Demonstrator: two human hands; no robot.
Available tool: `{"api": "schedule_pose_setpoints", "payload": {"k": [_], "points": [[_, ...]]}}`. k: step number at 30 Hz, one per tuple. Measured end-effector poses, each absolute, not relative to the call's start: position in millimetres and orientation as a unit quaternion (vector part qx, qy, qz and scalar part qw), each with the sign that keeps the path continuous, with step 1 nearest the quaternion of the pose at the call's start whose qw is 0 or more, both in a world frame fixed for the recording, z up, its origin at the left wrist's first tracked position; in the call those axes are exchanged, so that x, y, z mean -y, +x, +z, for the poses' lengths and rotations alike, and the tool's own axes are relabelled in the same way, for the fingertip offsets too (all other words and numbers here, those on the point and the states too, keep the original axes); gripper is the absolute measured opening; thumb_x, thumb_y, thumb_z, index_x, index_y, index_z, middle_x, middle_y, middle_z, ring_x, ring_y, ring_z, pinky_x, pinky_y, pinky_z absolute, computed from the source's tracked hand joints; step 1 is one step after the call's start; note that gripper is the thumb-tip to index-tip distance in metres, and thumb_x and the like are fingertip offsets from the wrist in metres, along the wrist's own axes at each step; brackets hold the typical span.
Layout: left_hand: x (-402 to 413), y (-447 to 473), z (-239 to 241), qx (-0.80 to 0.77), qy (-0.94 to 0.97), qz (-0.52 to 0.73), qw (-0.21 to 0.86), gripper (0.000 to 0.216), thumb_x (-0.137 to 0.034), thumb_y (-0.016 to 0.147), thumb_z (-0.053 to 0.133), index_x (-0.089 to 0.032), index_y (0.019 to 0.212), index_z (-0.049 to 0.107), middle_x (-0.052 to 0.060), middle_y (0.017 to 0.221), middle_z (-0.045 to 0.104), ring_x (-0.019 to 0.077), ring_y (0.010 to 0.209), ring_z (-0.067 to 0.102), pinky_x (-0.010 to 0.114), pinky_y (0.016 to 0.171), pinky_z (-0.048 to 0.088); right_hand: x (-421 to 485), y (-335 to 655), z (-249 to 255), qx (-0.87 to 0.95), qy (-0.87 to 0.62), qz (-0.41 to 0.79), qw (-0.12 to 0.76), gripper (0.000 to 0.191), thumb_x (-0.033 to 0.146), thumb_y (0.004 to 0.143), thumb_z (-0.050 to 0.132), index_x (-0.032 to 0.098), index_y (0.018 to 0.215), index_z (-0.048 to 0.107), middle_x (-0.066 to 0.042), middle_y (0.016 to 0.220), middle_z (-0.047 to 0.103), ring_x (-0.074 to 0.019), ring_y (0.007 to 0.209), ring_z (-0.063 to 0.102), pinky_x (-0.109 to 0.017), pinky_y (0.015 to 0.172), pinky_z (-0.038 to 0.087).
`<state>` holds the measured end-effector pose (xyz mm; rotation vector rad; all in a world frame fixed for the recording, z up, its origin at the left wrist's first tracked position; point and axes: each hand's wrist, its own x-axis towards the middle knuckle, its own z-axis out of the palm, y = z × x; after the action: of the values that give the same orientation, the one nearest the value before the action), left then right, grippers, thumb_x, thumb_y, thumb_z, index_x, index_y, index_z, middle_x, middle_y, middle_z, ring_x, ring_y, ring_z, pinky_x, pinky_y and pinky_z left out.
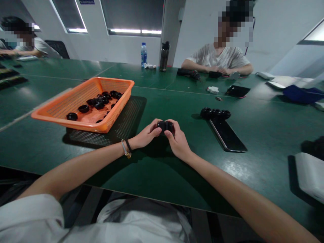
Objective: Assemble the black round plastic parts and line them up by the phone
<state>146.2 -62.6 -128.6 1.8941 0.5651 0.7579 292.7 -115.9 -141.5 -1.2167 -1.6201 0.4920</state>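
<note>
My left hand (148, 135) is closed round a black round part (161, 126), and a second black round part (169, 126) sits in the closed fingers of my right hand (179, 141). Held over the table, the two parts meet or nearly meet side by side, with a thin dark seam between them. To the left stands an orange basket (60, 120) with several loose black hollow, cup-like pieces (83, 108) in it. On the right, a short row of black ring-like parts (216, 113) lies against the far end of a dark phone-like slab (227, 135).
The green table (141, 175) has its near edge just before my lap. A white box-like object (310, 173) is at the far right. Across the table are a water bottle (143, 55), a dark flask (164, 56) and a seated person (219, 57). Another person (42, 47) sits far left.
</note>
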Motion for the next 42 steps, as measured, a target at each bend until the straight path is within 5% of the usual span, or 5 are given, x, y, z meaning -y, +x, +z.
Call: {"api": "schedule_pose_setpoints", "payload": {"k": [16, 22, 29, 42], "points": [[70.7, 146.4, -128.8, -0.245, 0.685, 0.274, 0.629, 0.047, -0.061, 0.075, 0.044, -0.016, 0.084, 0.036, -0.005, 0.064, 0.040, 0.0064, 0.054, 0.037, 0.022, 0.053, 0.031, 114.3, 295.9, -140.6, 0.700, -0.485, 0.180, 0.493, 0.045, 0.058, 0.082, 0.038, 0.022, 0.107, 0.045, -0.007, 0.097, 0.057, -0.0196, 0.080, 0.056, -0.034, 0.069, 0.047], [72.5, 146.8, -125.2, -0.262, 0.746, 0.290, 0.539, 0.041, -0.055, 0.080, 0.041, -0.015, 0.086, 0.040, -0.004, 0.064, 0.037, 0.0077, 0.057, 0.035, 0.021, 0.054, 0.032, 116.1, 294.7, -140.3, 0.694, -0.488, 0.190, 0.495, 0.047, 0.060, 0.081, 0.037, 0.021, 0.107, 0.045, -0.008, 0.099, 0.057, -0.0204, 0.083, 0.056, -0.035, 0.071, 0.047], [73.4, 143.2, -123.7, -0.273, 0.825, 0.294, 0.399, 0.030, -0.041, 0.085, 0.039, -0.014, 0.097, 0.043, 0.004, 0.087, 0.052, 0.0160, 0.080, 0.049, 0.027, 0.073, 0.040, 124.9, 284.8, -142.8, 0.650, -0.501, 0.234, 0.522, 0.043, 0.057, 0.083, 0.035, 0.021, 0.106, 0.043, -0.007, 0.095, 0.059, -0.0212, 0.088, 0.057, -0.035, 0.076, 0.047], [66.0, 140.3, -127.5, -0.285, 0.874, 0.256, 0.300, 0.031, -0.034, 0.082, 0.047, -0.014, 0.106, 0.041, 0.008, 0.092, 0.055, 0.0196, 0.079, 0.055, 0.029, 0.070, 0.042, 124.4, 281.7, -151.2, 0.584, -0.509, 0.342, 0.531, 0.039, 0.054, 0.084, 0.037, 0.022, 0.106, 0.044, -0.006, 0.095, 0.058, -0.0193, 0.085, 0.057, -0.034, 0.072, 0.048]]}}
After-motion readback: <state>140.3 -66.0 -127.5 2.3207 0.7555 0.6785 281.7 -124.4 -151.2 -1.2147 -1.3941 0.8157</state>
